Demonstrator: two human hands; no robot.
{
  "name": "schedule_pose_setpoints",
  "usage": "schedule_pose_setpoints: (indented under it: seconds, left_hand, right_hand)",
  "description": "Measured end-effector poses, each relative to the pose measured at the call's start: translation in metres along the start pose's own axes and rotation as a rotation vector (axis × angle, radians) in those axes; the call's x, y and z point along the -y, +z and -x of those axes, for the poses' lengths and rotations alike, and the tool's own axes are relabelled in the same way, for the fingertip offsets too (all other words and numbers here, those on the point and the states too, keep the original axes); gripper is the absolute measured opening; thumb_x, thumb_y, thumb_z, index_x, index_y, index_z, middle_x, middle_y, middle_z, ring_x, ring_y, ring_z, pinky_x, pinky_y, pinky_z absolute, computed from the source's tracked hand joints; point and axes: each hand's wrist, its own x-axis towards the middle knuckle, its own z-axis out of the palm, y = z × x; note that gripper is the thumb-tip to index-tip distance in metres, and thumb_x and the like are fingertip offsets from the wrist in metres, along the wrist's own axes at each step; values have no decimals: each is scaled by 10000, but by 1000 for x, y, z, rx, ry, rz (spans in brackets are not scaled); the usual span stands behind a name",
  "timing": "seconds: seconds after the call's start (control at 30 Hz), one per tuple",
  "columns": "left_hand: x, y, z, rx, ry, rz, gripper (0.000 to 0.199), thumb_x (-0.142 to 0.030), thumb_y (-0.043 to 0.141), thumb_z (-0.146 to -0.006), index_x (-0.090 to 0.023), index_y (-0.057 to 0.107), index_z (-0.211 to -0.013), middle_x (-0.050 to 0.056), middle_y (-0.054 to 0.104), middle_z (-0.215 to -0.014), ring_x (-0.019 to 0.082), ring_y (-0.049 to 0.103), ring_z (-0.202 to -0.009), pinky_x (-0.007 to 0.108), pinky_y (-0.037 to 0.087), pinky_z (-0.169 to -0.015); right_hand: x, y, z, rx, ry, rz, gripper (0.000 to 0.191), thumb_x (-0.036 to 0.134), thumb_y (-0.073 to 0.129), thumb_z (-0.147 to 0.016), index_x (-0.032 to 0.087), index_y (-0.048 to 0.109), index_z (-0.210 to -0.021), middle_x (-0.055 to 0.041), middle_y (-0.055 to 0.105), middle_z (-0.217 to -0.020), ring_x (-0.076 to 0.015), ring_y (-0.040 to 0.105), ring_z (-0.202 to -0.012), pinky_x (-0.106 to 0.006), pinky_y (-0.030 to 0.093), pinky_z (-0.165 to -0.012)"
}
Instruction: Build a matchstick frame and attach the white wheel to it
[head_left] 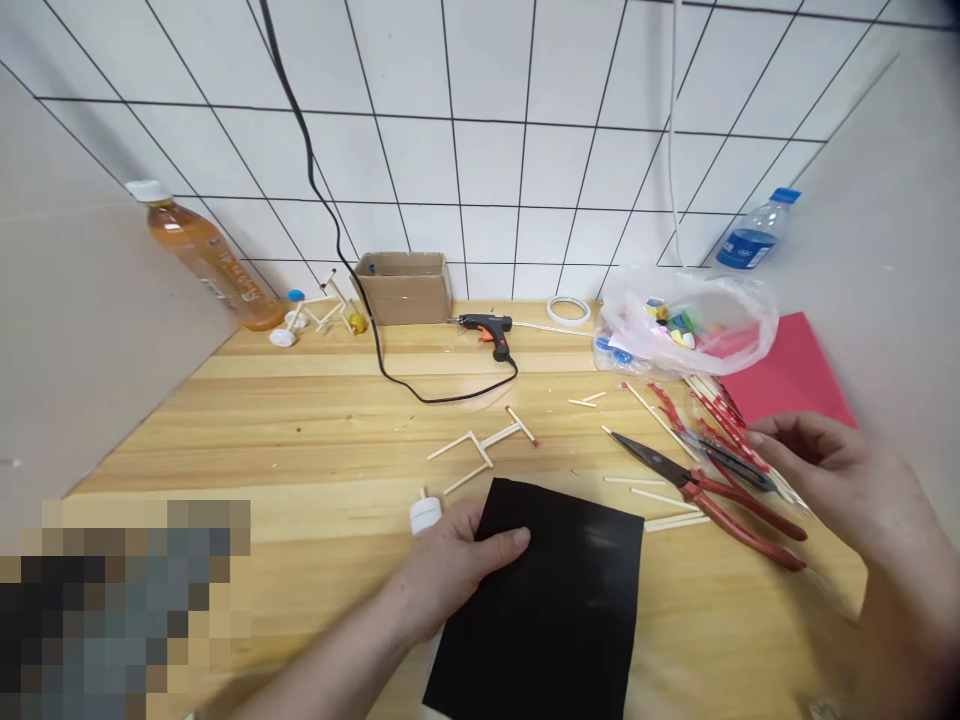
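A sheet of black card (559,600) is gripped in my left hand (465,560), with the thumb on top and the fingers behind it. My right hand (832,470) is at the right with thumb and forefinger pinched together, over a red-patterned wrapper of wooden sticks (724,410). What the pinch holds, if anything, is too small to make out. Just below those fingertips lies a dark craft knife (739,465). Red-handled long-nose pliers (694,488) lie beside it, jaws pointing left. A joined stick frame (487,440) lies beyond the card.
A black glue gun (491,328) and its cable lie near a cardboard box (403,290). A wheeled stick model (322,315) and a tea bottle (210,260) are left. Tape (568,311), a plastic bag (622,310), red card (795,370) and a water bottle (757,230) are right.
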Motion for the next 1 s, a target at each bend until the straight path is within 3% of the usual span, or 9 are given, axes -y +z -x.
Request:
schedule_pose_setpoints:
  seconds: [0.13,0.27,0.57,1.0]
  left_hand:
    - [1,-2,-1,7,2,-17,257,-327,739,-672,-141,705,-846,60,715,-767,168,657,-693,242,499,-665]
    - [1,-3,-1,9,-11,-36,294,-337,738,-672,-146,705,-892,71,720,-795,196,667,-735,268,504,-695]
    - [1,-2,2,-10,-3,-27,282,-333,748,-659,-151,707,-871,65,721,-777,183,663,-688,260,506,-661]
    - [0,0,2,-17,18,-11,273,-313,748,-661,-147,704,-873,64,719,-764,184,666,-698,257,508,-660]
  right_hand:
    - [-12,-2,-12,161,66,360,142,313,543,-741,218,646,-767,-77,658,-692,-246,583,-601,-343,394,-525]
    - [-11,8,-16,277,50,452,120,279,569,-714,214,656,-766,-96,664,-701,-268,586,-627,-329,359,-505]
    - [-13,16,-15,299,-106,562,105,219,505,-754,211,583,-685,-95,628,-740,-243,546,-654,-303,310,-530]
    - [-24,20,-18,285,-203,561,144,211,476,-741,209,502,-599,-77,571,-707,-218,516,-662,-295,325,-538]
